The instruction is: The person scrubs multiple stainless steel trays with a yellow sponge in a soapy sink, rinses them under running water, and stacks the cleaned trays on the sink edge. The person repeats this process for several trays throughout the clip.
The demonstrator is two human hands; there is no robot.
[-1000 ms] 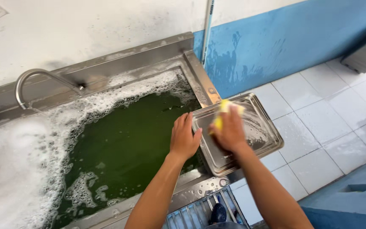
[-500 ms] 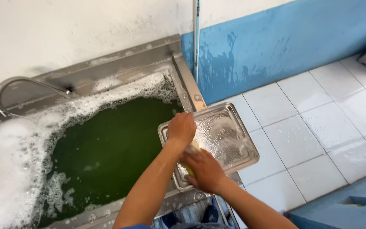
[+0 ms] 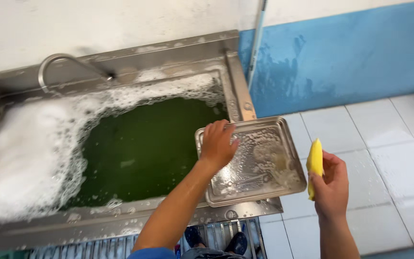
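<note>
Steel slats of a floor grate (image 3: pixel 226 235) showed nearest, at the foot of the sink, with dark shoes (image 3: pixel 238 242) seen through them. Just above, the sink's front rim (image 3: pixel 120 223) ran wet and flecked with foam. The right hand (image 3: pixel 330 187) hung off to the right over the white floor tiles (image 3: pixel 398 158), closed on a yellow sponge (image 3: pixel 315 165) held upright between thumb and fingers, apart from the tray. The left hand (image 3: pixel 218 144) gripped the near-left edge of a square steel tray (image 3: pixel 259 168), fingers curled over its rim. That tray sat at the sink's right end, soapy inside, resting over the corner of the rim. Beyond it lay the basin, full of dark green water (image 3: pixel 144 148), with thick white suds (image 3: pixel 20 158) piled on its left side. Farther back a curved tap (image 3: pixel 58 62) arched over the rear ledge. Behind all stood a wall, white on the left and blue (image 3: pixel 350 52) on the right, with a thin pipe (image 3: pixel 257 43) running down it.
</note>
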